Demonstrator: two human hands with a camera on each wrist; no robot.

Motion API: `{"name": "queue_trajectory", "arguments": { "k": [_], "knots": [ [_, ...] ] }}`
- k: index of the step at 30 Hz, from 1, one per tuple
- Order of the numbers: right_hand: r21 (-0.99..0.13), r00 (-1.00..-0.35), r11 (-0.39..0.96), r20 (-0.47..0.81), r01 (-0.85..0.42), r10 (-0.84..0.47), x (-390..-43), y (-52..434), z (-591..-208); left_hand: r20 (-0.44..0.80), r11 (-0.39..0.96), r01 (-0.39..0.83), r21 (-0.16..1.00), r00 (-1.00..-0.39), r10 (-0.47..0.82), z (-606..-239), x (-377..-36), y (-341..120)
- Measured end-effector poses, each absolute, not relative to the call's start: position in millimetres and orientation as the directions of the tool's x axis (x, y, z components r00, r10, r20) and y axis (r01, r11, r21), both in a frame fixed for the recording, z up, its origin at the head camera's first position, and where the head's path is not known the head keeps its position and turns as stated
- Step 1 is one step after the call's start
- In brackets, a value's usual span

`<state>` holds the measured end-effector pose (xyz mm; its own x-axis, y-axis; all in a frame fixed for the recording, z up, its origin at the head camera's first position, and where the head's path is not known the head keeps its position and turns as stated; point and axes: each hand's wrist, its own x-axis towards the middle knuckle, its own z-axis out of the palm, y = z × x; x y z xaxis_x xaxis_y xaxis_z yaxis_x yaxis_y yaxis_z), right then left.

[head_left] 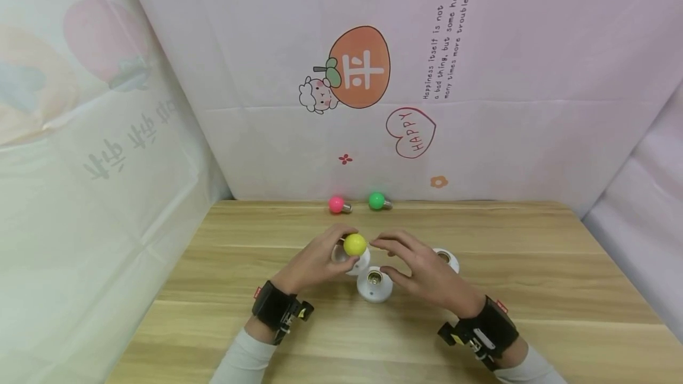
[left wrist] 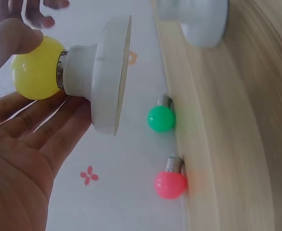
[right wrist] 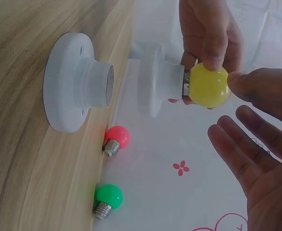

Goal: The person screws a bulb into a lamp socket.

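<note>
My left hand (head_left: 315, 262) is wrapped around a white socket (left wrist: 100, 79) with the yellow bulb (head_left: 354, 245) screwed in, held up off the table at centre frame. In the head view the bulb end points up toward me; its long axis runs bulb to base. My right hand (head_left: 421, 271) is loose and spread, fingertips (right wrist: 242, 84) just beside the bulb. Two more sockets (head_left: 374, 283) sit below on the wooden table (head_left: 533, 289). A pink bulb (head_left: 337, 204) and green bulb (head_left: 377, 201) lie by the printed backdrop (head_left: 480, 105).
</note>
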<state>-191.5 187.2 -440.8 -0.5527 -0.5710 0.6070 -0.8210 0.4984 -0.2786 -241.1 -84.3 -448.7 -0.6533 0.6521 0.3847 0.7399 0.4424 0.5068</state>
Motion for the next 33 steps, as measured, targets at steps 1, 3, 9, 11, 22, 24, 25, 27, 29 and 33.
{"name": "queue_trajectory", "arguments": {
  "k": [1, 3, 9, 11, 22, 24, 25, 27, 29, 33],
  "knots": [
    [-0.285, -0.561, 0.503, 0.601, -0.816, -0.570, -191.3, 187.6, -440.5, 0.381, 0.447, 0.736, 0.509, -0.658, 0.649, -450.2, -243.3, -85.7],
    [-0.284, -0.561, 0.504, 0.599, -0.816, -0.571, -191.5, 188.1, -440.6, 0.381, 0.452, 0.730, 0.513, -0.666, 0.642, -452.7, -247.1, -88.3],
    [-0.273, -0.544, 0.493, 0.611, -0.826, -0.575, -192.9, 189.0, -441.2, 0.360, 0.478, 0.694, 0.539, -0.702, 0.614, -458.6, -254.3, -96.4],
    [-0.276, -0.545, 0.490, 0.609, -0.827, -0.576, -193.0, 189.0, -441.1, 0.344, 0.488, 0.669, 0.561, -0.725, 0.597, -461.1, -255.9, -99.5],
    [-0.286, -0.543, 0.478, 0.602, -0.831, -0.585, -194.3, 190.3, -440.3, 0.255, 0.543, 0.562, 0.624, -0.803, 0.539, -476.3, -268.0, -115.0],
    [-0.287, -0.541, 0.473, 0.602, -0.833, -0.587, -194.7, 190.5, -440.8, 0.240, 0.543, 0.547, 0.637, -0.810, 0.534, -477.2, -268.9, -116.4],
    [-0.293, -0.547, 0.475, 0.597, -0.830, -0.587, -194.8, 190.6, -440.9, 0.238, 0.542, 0.543, 0.642, -0.812, 0.533, -477.7, -269.1, -117.1],
    [-0.302, -0.555, 0.476, 0.589, -0.826, -0.588, -194.7, 190.9, -441.4, 0.232, 0.541, 0.536, 0.648, -0.816, 0.530, -479.0, -269.3, -118.1],
    [-0.312, -0.563, 0.477, 0.580, -0.821, -0.589, -194.6, 191.1, -442.0, 0.229, 0.543, 0.531, 0.651, -0.819, 0.526, -480.5, -269.6, -119.0],
    [-0.321, -0.569, 0.478, 0.574, -0.818, -0.589, -195.1, 191.4, -443.5, 0.211, 0.550, 0.508, 0.663, -0.831, 0.514, -483.8, -271.0, -120.3]
  ]
}}
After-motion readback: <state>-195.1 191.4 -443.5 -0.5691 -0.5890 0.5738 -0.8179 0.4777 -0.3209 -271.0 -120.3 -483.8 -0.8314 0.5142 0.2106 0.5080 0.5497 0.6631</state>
